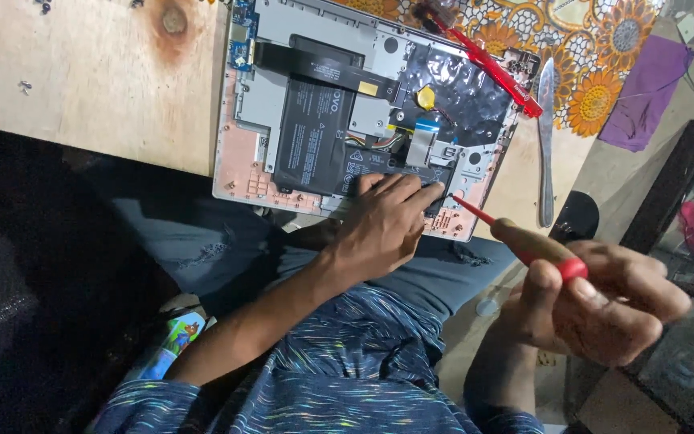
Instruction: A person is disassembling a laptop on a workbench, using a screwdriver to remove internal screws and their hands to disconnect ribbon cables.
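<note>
At the left of the frame the plywood worktop (82, 80) carries a few loose screws (24, 85) near its upper left. In the middle lies an opened laptop (242, 161), bottom cover off, its black battery (312, 137) and boards exposed, so disassembly looks well along, though the battery is not yet out. The left hand (383, 221) presses flat, fingers spread, on the laptop's near edge, gripping nothing. Right of centre, the right hand (604, 301) is closed around a red-handled screwdriver (536, 245), tip at the laptop's lower corner. A table knife (545, 141) lies beyond.
</note>
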